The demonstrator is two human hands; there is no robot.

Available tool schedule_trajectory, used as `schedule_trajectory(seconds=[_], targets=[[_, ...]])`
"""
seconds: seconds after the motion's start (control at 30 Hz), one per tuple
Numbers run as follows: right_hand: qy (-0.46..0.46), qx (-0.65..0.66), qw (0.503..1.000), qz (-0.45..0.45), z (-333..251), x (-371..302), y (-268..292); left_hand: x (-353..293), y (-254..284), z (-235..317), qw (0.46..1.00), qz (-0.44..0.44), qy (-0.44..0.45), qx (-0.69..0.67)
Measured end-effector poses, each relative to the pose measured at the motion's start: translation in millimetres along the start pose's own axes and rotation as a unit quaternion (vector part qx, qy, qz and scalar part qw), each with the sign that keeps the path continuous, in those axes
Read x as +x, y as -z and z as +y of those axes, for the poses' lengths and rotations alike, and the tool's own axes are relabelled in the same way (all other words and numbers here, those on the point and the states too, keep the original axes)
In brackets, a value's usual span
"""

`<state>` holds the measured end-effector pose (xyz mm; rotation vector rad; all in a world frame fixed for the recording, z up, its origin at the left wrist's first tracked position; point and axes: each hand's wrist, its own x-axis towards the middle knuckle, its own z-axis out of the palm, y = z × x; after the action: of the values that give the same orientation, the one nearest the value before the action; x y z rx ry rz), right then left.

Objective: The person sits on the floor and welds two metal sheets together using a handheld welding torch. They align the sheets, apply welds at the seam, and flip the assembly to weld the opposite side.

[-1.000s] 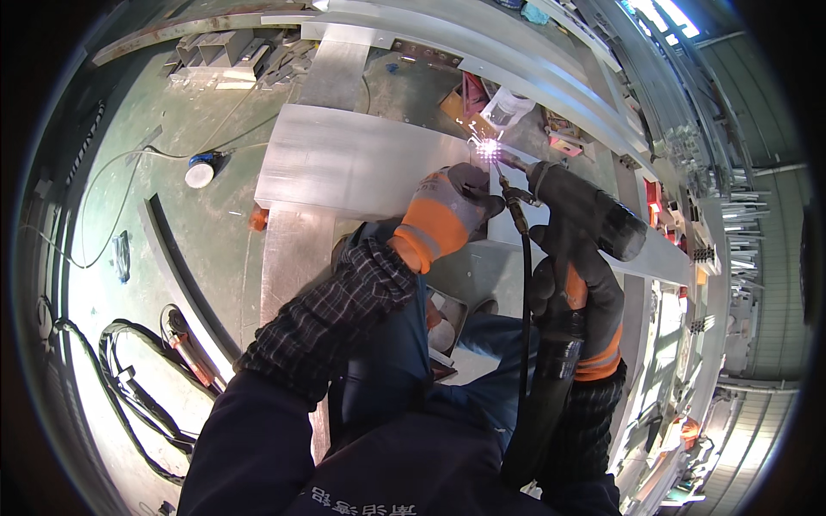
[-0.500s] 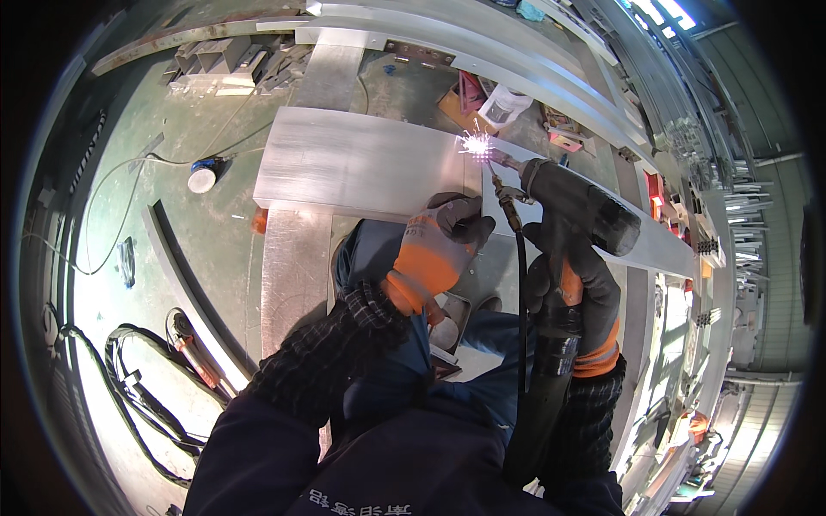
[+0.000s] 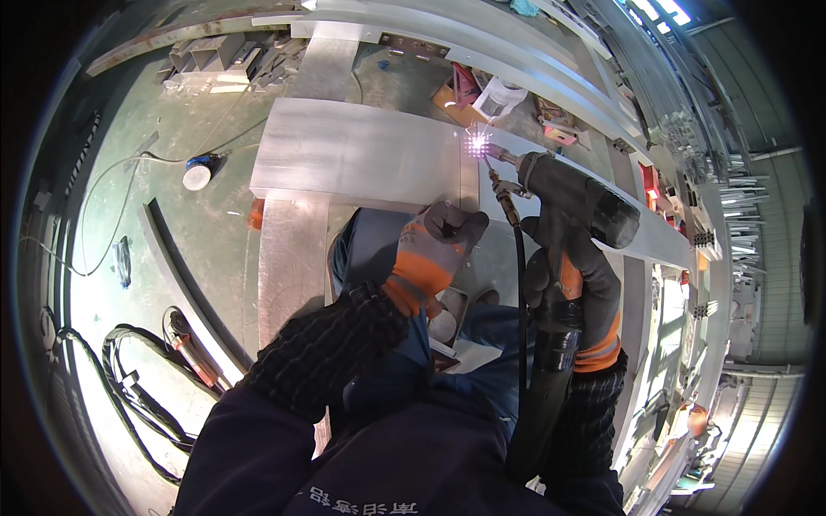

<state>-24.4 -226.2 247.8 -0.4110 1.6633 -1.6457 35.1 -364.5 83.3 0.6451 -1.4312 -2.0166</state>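
Note:
My right hand [image 3: 581, 297], in a grey and orange glove, is wrapped round the handle of a black welding torch [image 3: 578, 196]. At the torch's tip a bright pink-white arc burns on the seam between a broad silvery metal plate [image 3: 357, 155] and the metal piece to its right. A thin black hose with a brass fitting [image 3: 509, 206] runs beside the torch. My left hand [image 3: 437, 245], gloved alike, is closed at the plate's near edge, left of the torch. Whether anything is in its curled fingers is hidden.
Long metal beams [image 3: 482, 56] cross the far side. On the floor at left lie a blue and white round tool [image 3: 198, 174], an angle grinder [image 3: 191, 348], black cables [image 3: 129, 387] and a metal strip [image 3: 185, 288]. A white bucket [image 3: 501, 99] stands beyond the plate.
The arc still burns at the seam, with fewer sparks flying. Plate and surroundings have shifted slightly left and up in view. Both hands keep nearly the same pose.

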Motion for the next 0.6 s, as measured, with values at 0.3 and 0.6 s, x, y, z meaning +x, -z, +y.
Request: schedule_trajectory(seconds=[0.3, 0.6], targets=[[-0.019, 0.036, 0.999, 0.034, -3.9, -5.8, -12.3, -8.4, -5.9, -32.3, 0.998, -0.010, -0.030, 0.059], [-0.015, 0.026, 0.999, 0.027, -2.6, -13.4, -10.8, -8.5, 0.3, 36.0, 0.973, -0.079, 0.217, -0.013]])
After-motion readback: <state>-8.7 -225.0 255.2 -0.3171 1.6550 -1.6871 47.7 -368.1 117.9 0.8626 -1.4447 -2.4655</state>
